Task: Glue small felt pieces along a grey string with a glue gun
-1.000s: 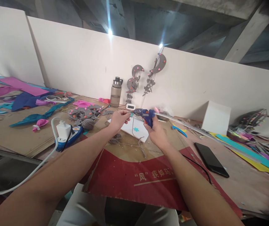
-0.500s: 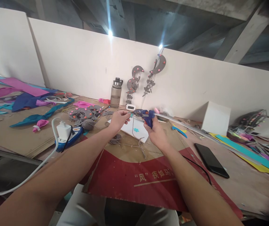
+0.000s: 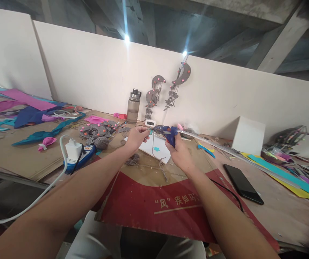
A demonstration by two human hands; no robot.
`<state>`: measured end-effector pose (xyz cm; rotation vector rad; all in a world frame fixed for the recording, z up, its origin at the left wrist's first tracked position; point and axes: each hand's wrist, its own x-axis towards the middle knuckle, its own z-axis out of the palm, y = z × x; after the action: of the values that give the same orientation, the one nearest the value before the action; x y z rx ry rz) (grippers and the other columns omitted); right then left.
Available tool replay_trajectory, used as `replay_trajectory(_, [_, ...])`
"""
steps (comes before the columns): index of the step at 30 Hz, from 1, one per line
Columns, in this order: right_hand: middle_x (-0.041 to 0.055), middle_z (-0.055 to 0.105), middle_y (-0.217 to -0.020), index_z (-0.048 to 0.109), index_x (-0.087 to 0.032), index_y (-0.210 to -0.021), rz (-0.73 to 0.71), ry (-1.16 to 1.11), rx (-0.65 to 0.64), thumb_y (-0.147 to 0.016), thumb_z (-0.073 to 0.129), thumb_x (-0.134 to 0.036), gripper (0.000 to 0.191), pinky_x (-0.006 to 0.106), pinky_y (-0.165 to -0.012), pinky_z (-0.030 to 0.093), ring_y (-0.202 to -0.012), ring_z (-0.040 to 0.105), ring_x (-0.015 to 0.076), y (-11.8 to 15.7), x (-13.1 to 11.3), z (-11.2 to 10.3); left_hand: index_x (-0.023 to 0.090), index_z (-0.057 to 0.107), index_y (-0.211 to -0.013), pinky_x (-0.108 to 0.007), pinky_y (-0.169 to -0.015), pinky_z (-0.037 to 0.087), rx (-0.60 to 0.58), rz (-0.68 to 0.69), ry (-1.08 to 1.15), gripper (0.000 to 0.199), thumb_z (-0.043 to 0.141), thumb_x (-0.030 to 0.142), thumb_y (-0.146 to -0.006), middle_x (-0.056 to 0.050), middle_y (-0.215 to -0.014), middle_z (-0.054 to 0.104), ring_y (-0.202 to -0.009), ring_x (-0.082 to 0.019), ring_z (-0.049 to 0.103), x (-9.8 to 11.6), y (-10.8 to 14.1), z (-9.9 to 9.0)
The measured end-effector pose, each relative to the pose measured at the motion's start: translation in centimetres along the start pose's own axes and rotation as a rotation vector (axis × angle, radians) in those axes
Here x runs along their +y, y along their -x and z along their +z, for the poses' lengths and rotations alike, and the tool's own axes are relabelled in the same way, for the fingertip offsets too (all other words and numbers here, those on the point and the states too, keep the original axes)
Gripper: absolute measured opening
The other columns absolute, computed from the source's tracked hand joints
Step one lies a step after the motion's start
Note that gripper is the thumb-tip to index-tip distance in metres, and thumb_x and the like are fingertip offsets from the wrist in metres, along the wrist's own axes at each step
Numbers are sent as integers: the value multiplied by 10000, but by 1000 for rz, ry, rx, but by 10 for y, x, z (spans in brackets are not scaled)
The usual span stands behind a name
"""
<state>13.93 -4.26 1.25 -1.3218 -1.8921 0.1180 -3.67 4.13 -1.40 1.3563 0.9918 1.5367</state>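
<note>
The right hand (image 3: pixel 180 151) is curled round the grip of a blue glue gun (image 3: pixel 171 134). To that hand's left lies white paper (image 3: pixel 165 154) with a teal flower (image 3: pixel 156 149); above it the left hand (image 3: pixel 137 139) pinches a small teal piece (image 3: pixel 151 132) near the gun's nozzle (image 3: pixel 156 128), grey yarn (image 3: pixel 152 145) trailing below, and beyond this hand stands a bottle (image 3: pixel 133 108).

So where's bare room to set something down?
Mostly bare: tabletop bordered by phone, yellow sheet and red cardboard; also that cardboard between the forearms. Crowded: around the left hand, with white sheet and yarn, and the coloured sheets far left.
</note>
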Motion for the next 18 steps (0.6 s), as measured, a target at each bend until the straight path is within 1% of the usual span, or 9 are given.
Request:
replay_trajectory(3, [126, 630, -1039, 434, -201, -1221, -10, 127, -8, -858, 433, -260, 368, 385, -796, 461, -925, 596, 268, 2, -2, -1, 150, 604, -700, -199, -421, 365, 4, 34, -109, 114, 620, 262, -712, -2, -553, 579, -433, -76, 486, 2, 1, -2])
replay_trajectory(5, [135, 633, -1034, 449, -200, -1215, -55, 226, -11, -865, 430, -252, 354, 383, -783, 457, -930, 597, 280, 3, -4, -2, 159, 605, -695, -197, -421, 358, 9, 86, -242, 110, 603, 266, -721, 12, -531, 569, -411, -70, 460, 4, 2, -3])
replay_trajectory(7, [126, 631, -1054, 432, -210, -1244, -108, 292, -23, -871, 415, -226, 374, 372, -778, 455, -948, 595, 276, 5, -6, -2, 167, 610, -685, -191, -432, 361, 19, 139, -349, 105, 599, 266, -720, 21, -519, 562, -419, -69, 460, 5, 2, -5])
replay_trajectory(9, [107, 625, -1089, 410, -224, -1269, -133, 309, -39, -873, 402, -205, 396, 356, -769, 457, -957, 596, 262, 6, -8, -3, 170, 618, -687, -188, -440, 366, 31, 151, -384, 101, 604, 266, -714, 22, -525, 570, -435, -73, 477, 6, 2, -7])
replay_trajectory(11, [97, 627, -1095, 420, -227, -1258, -119, 275, -38, -871, 411, -213, 387, 343, -770, 458, -960, 597, 249, 5, -8, -3, 169, 622, -702, -191, -437, 368, 34, 119, -360, 107, 603, 273, -716, 15, -538, 587, -433, -77, 490, 7, 1, -8])
replay_trajectory(12, [94, 634, -1080, 432, -226, -1242, -91, 238, -30, -868, 424, -227, 375, 338, -770, 460, -953, 599, 243, 3, -6, -4, 167, 621, -707, -194, -435, 368, 31, 98, -334, 115, 600, 279, -720, 9, -546, 595, -429, -78, 495, 6, 0, -8])
replay_trajectory(14, [78, 658, -999, 465, -222, -1189, 19, 135, -17, -853, 456, -267, 339, 324, -733, 469, -880, 616, 225, -2, 4, -4, 160, 617, -713, -197, -434, 369, 32, 60, -249, 120, 597, 277, -724, -2, -559, 603, -428, -79, 498, 6, -1, -8])
replay_trajectory(16, [50, 672, -869, 502, -218, -1100, 177, 25, -32, -826, 485, -297, 286, 298, -627, 465, -715, 621, 195, -8, 19, -5, 151, 612, -708, -198, -436, 371, 38, 23, -145, 111, 607, 261, -715, -10, -569, 600, -441, -78, 502, 6, -2, -7])
replay_trajectory(18, [45, 654, -712, 541, -187, -962, 346, -24, -72, -801, 496, -300, 201, 280, -539, 432, -557, 588, 172, -15, 38, -5, 144, 605, -697, -196, -436, 371, 39, -6, -54, 101, 624, 242, -699, -13, -574, 592, -456, -76, 505, 7, -2, -5])
